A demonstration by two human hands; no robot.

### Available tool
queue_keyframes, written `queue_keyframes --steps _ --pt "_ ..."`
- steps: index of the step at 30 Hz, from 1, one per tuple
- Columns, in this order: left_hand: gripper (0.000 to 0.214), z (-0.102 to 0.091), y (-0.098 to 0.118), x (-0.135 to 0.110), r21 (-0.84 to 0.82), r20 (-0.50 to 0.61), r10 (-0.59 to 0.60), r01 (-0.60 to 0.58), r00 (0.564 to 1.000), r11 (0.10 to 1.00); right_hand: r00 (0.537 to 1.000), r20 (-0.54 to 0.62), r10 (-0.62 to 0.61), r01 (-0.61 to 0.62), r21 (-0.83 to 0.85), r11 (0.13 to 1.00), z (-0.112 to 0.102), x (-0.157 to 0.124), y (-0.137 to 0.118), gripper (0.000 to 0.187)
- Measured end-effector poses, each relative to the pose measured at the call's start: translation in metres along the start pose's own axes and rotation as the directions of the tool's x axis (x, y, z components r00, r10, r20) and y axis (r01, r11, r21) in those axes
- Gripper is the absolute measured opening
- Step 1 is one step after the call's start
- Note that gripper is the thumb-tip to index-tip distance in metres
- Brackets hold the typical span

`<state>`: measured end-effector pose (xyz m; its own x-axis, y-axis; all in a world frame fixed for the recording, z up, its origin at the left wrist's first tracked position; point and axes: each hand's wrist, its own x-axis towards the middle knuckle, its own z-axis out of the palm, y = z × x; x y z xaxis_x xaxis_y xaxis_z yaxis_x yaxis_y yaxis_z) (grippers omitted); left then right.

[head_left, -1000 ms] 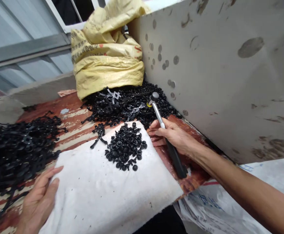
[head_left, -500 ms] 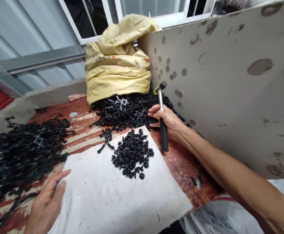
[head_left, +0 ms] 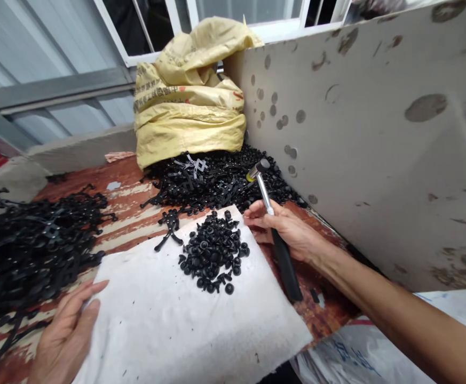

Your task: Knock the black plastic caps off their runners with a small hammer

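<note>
The right hand point(head_left: 284, 229) has its fingers clamped around a small hammer point(head_left: 284, 269) (black grip, steel shaft, head above the fingers) at the top right edge of a white cloth pad point(head_left: 200, 325). Black plastic rivets point(head_left: 212, 253) lie heaped just beside them; the left hand's point(head_left: 66, 336) fingers lie apart on the pad's left edge.

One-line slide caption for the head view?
Right hand grips a hammer beside black plastic pieces piled on a white pad; left hand at the pad's edge.
</note>
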<state>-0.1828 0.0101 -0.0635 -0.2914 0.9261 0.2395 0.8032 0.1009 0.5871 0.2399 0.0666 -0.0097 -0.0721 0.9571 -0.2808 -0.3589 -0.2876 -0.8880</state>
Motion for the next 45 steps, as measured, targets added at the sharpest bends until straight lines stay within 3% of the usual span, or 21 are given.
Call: queue_keyframes --steps 6,9,14,18,28,36,42,45 --pt "0.022 -0.003 -0.004 0.003 0.018 0.024 0.007 -0.007 1.0 1.0 0.993 -0.019 -0.114 0.115 0.081 0.99 0.007 0.058 -0.005 0.033" --pt "0.024 -0.004 -0.006 0.004 0.01 0.048 0.02 -0.021 0.999 1.0 0.988 -0.029 -0.15 0.153 0.118 0.981 0.003 0.073 -0.009 0.034" --pt "0.02 0.001 0.014 -0.003 -0.021 -0.028 -0.013 0.012 1.0 1.0 0.99 0.007 -0.144 0.141 0.152 0.978 -0.008 0.063 -0.009 0.034" --pt "0.026 0.006 0.029 -0.009 -0.07 -0.04 0.006 -0.009 0.999 0.998 0.991 0.046 -0.124 0.117 0.127 0.985 -0.003 0.055 -0.004 0.033" --pt "0.031 0.011 0.025 -0.017 -0.128 -0.053 0.023 -0.03 0.998 0.991 0.992 -0.039 -0.118 0.12 0.048 0.992 0.016 0.051 0.002 0.031" --pt "0.03 0.02 0.041 -0.016 -0.091 -0.062 0.091 -0.096 0.994 0.991 0.989 -0.09 -0.116 0.114 -0.035 0.993 0.014 0.059 -0.003 0.029" --pt "0.025 0.023 0.039 -0.014 -0.131 -0.043 0.114 -0.119 0.993 0.984 0.981 -0.152 -0.117 0.099 -0.126 0.987 0.015 0.057 -0.001 0.032" --pt "0.025 0.025 0.037 -0.011 -0.137 -0.025 0.115 -0.117 0.993 0.984 0.982 -0.123 -0.143 0.115 -0.212 0.97 0.019 0.055 0.001 0.036"
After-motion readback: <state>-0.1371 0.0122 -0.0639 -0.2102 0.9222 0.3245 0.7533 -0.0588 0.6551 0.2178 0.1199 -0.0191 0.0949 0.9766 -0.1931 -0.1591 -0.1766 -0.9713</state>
